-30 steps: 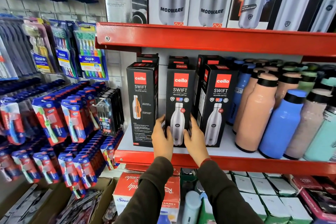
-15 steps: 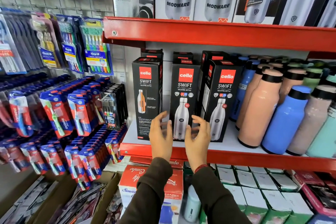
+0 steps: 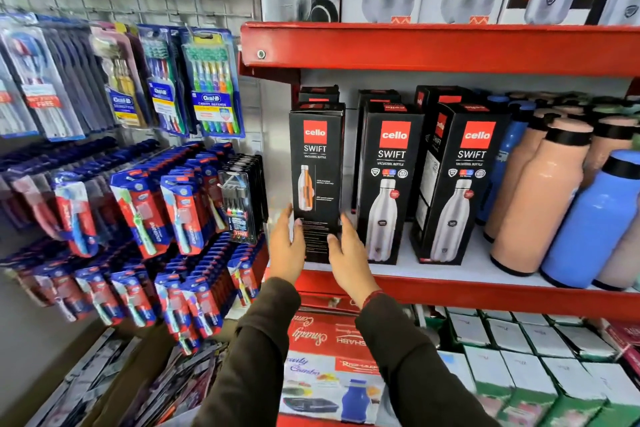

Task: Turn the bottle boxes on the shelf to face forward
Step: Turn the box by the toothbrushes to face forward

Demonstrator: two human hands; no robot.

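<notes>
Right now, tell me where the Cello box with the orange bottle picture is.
The orange-bottle Cello box stands leftmost in the front row on the white shelf, beside the middle Cello box, with the left hand and right hand flanking its base.

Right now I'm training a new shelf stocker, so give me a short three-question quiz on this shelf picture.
1. True or false: both hands, left hand and right hand, flank the leftmost Cello box.
2. How many front-row Cello boxes show a large silver bottle picture? A) one B) two C) three
3. Fill in: the loose bottles right of the boxes are peach and ____.

Key: 1 true; 2 B, the middle box and right box; 3 blue, as in the blue bottle beside the peach bottle.
</notes>
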